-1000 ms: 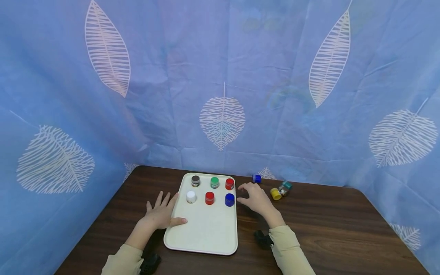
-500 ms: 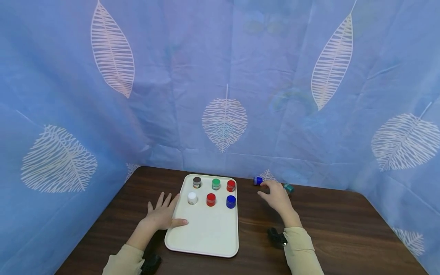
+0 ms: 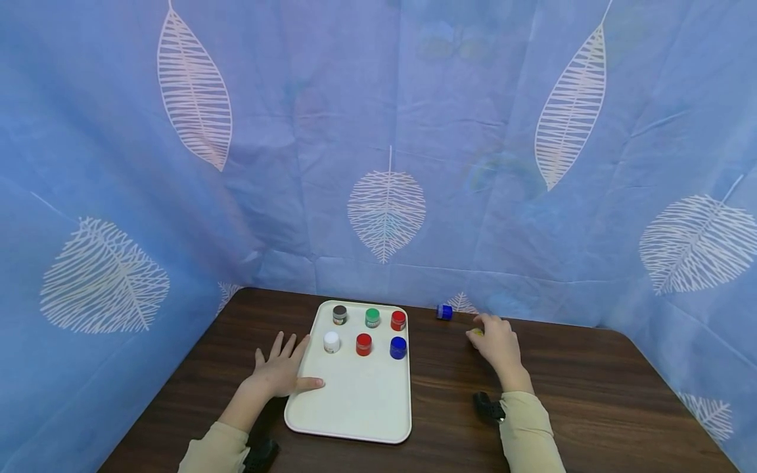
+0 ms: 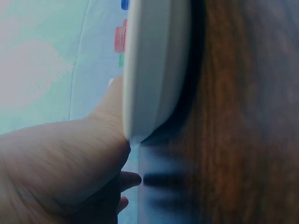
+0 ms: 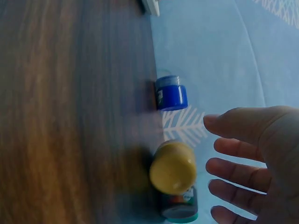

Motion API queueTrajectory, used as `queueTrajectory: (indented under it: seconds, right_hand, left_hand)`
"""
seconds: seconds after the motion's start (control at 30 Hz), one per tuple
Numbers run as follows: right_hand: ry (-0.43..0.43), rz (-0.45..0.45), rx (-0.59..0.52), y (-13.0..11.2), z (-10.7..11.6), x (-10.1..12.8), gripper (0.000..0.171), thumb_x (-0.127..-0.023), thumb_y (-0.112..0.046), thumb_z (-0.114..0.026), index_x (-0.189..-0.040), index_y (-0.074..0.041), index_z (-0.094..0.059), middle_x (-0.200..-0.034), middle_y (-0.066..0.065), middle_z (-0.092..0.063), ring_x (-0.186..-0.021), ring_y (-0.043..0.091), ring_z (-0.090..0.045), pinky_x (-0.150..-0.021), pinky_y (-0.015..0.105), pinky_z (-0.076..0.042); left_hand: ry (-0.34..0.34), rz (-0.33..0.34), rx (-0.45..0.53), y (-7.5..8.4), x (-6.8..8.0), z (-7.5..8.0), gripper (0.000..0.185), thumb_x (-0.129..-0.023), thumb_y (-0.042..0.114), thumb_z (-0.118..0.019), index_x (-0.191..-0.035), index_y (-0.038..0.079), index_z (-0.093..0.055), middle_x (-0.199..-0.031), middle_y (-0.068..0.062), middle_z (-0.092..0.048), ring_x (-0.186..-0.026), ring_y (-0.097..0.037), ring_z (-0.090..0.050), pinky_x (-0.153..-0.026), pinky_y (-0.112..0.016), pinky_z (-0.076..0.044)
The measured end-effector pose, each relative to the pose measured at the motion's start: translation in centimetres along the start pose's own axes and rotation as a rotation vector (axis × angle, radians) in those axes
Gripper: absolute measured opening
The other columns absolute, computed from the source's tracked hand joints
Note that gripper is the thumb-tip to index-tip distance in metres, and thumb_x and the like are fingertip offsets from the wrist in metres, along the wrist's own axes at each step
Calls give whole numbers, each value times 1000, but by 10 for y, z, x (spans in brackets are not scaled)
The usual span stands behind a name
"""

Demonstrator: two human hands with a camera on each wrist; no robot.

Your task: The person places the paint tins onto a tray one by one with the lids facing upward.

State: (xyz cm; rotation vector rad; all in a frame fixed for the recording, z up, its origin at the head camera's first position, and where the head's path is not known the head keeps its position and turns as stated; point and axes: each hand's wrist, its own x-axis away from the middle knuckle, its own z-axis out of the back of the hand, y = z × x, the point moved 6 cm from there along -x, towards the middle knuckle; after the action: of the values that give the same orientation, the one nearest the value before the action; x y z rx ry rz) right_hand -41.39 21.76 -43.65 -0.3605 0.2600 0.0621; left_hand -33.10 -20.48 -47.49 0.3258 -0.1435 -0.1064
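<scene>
Your right hand (image 3: 499, 341) is the nearer one to the yellow jar (image 5: 173, 167), which sits by the counter's (image 3: 568, 394) far edge, right of the tray (image 3: 355, 401). In the right wrist view the fingers (image 5: 233, 169) are spread and empty, the jar just beside their tips, not touching. It lies on its side, long axis toward the fingers; teal jar (image 5: 180, 209) touching behind, blue jar (image 5: 171, 93) nearby. Left hand (image 3: 278, 371) lies flat, thumb on the tray's left rim.
</scene>
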Motion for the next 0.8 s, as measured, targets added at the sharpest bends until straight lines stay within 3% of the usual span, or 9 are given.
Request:
queueTrajectory:
  seconds: [0.27,0.57,0.8]
  right_hand:
    - [-32,-25,7,9,-6,1,39,-89,-22,-69,-119,3,-64,-107,24,-66,-96,43,-60,-76,57,-50]
    - [-70,13,-29,7,-11,1,30,-88,-21,-71,-111,-3,-65,-108,20,-67,-100,40,-60,-79,56,-48]
    - [-126,29,14,6,-17,0,33,-83,-20,-76,-111,-5,-65,-106,18,-68,-96,39,-60,-78,57,-47]
  left_hand:
    - [-1,1,1,2,2,2,108,-77,68,-68,-155,9,-23,-158,-28,-23,-148,-50,-6,-105,-81,-8]
    - [-4,2,5,1,1,1,108,-77,68,-68,-155,9,-23,-158,-28,-23,-148,-51,-6,-104,-81,-7]
    - [-5,2,30,1,1,2,108,-76,67,-69,-156,9,-22,-158,-28,-22,-148,-51,-5,-105,-81,-6]
